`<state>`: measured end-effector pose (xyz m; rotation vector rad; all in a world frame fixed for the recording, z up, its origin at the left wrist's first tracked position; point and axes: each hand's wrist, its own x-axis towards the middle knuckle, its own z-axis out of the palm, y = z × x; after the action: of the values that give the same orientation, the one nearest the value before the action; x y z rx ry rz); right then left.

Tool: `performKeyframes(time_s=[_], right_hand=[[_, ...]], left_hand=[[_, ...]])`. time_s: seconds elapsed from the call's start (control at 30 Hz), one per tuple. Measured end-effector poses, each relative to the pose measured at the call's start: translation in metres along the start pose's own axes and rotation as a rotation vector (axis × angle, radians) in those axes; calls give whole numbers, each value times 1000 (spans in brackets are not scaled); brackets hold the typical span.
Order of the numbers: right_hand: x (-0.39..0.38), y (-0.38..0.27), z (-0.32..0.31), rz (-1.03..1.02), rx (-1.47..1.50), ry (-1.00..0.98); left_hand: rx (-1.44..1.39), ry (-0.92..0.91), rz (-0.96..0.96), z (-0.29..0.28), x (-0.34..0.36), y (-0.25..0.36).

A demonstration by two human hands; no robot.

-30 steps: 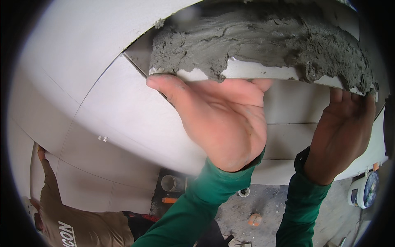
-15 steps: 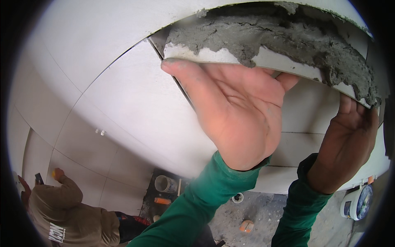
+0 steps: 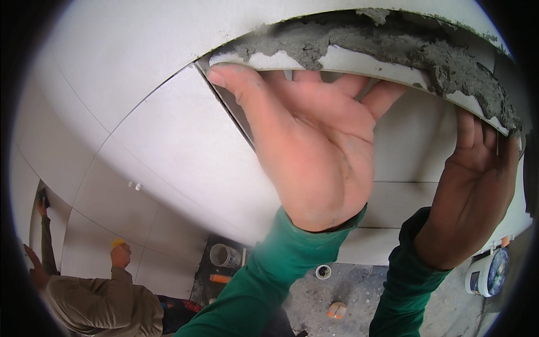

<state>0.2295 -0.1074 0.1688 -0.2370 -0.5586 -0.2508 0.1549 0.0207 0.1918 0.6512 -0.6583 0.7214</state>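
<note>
The head view shows a pale tile (image 3: 365, 63) at upper right, tilted across a recess in the white-tiled wall (image 3: 168, 129); rough, uneven grey mortar (image 3: 393, 48) coats its upper face, leaving a bare white strip along the near edge. The left hand (image 3: 320, 146) is spread wide, palm showing, thumb and fingers supporting that edge; the right hand (image 3: 471, 180), fingers extended close together, supports the right end. Fingertips are partly hidden. A white bucket (image 3: 477, 276) stands below, right; a co-worker (image 3: 106, 300) is lower left.
</note>
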Motion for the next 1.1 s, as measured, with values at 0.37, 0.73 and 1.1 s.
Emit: performKeyframes(time_s=[0.37, 0.73, 1.1], right_hand=[[8, -5, -25, 96, 230, -427], [7, -3, 26, 30, 4, 252], [17, -5, 19, -69, 46, 237]], left_hand=[[210, 151, 62, 16, 2, -7], [146, 151, 201, 6, 10, -9], [203, 210, 181, 14, 12, -18]])
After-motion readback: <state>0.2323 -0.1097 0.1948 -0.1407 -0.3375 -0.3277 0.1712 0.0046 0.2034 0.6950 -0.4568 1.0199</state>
